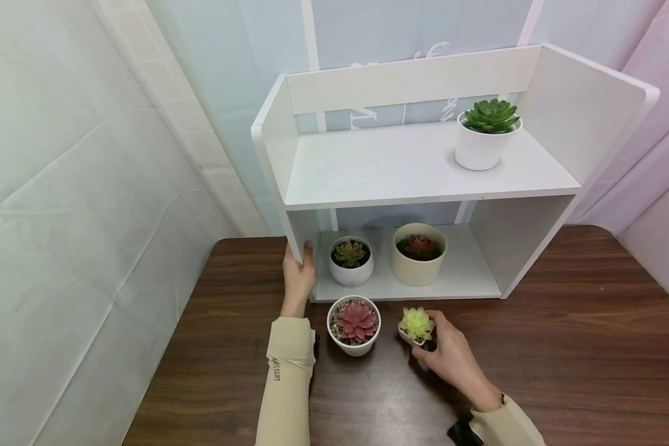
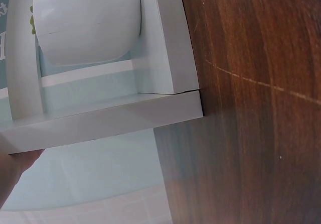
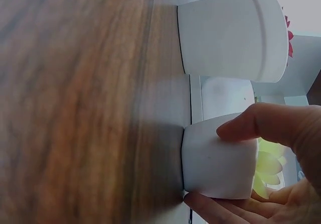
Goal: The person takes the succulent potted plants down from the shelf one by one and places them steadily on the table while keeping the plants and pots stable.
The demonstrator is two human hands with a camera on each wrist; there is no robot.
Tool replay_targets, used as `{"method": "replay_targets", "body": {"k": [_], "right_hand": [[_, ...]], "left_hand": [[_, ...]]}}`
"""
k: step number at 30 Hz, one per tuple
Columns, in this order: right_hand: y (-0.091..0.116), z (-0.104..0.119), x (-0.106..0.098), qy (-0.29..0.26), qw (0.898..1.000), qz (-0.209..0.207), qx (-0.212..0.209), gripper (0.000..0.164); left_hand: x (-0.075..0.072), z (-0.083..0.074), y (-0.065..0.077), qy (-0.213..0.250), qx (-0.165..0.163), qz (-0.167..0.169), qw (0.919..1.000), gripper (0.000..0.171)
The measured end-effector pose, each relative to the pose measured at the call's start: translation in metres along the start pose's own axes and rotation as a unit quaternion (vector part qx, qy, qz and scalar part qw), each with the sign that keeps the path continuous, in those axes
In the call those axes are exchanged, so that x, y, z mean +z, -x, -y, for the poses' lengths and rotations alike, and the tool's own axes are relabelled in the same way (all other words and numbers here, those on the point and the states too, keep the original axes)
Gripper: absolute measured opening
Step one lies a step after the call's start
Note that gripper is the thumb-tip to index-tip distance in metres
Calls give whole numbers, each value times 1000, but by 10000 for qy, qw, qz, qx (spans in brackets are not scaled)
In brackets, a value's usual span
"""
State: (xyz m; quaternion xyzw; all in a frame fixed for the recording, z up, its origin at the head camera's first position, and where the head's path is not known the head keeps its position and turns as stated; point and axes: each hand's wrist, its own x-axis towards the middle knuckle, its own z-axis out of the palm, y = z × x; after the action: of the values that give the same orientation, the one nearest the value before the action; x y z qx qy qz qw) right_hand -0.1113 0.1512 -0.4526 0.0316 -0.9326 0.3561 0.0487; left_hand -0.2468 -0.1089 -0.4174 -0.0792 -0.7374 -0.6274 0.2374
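The wood-grained bench [image 1: 591,279] supports a two-tier white shelf unit [image 1: 379,164], whose left side panel [image 1: 283,141] your left hand [image 1: 298,272] clasps low at its front edge. Of five pots, three appear placed and two left. Placed: the cream pot [image 1: 415,271], about mid-length on the lower shelf, and the green potted succulent [image 1: 484,139], toward the upper shelf's right end. Left: the red potted succulent [image 1: 354,326], on the bench just before the unit's front edge, near its left corner; it bars your straight approach to the round white pot [image 1: 351,276], the third placed, behind it. Also left: the small yellow-green potted succulent [image 1: 415,327], in front of the cream pot, pinched between your right hand's [image 1: 450,353] thumb and fingers; whether its base touches the bench cannot be told.
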Motion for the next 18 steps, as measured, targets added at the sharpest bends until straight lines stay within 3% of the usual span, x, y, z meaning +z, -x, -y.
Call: {"method": "replay_targets", "body": {"k": [18], "right_hand": [[1, -3, 0, 160, 9993, -43, -331, 67]], "left_hand": [[0, 1, -1, 37, -4, 20, 10000, 42]]}}
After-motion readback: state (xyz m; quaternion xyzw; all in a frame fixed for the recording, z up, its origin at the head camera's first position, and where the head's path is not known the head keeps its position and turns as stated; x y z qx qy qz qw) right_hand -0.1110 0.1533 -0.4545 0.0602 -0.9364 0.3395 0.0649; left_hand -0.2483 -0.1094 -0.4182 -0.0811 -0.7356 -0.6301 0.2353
